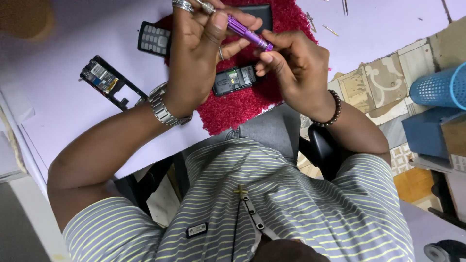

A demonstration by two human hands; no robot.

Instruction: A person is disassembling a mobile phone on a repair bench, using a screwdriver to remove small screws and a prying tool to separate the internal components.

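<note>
Near the top centre of the frame, the left hand [199, 53] grips a purple screwdriver [248, 33] while the right hand [291, 63] pinches its tip end. Just below lies an opened phone [234, 79] on a red mat [242, 104]. A loose bit could slip from the fingers and vanish into the mat's pile.

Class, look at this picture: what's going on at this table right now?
A person seated at a lilac table holds a purple screwdriver in both hands. The left hand grips its upper end, and the right hand pinches its lower end. Under the hands, an opened phone lies on a red mat. A keypad sits at the mat's edge, and a phone frame lies on the table, left of the mat.
</note>
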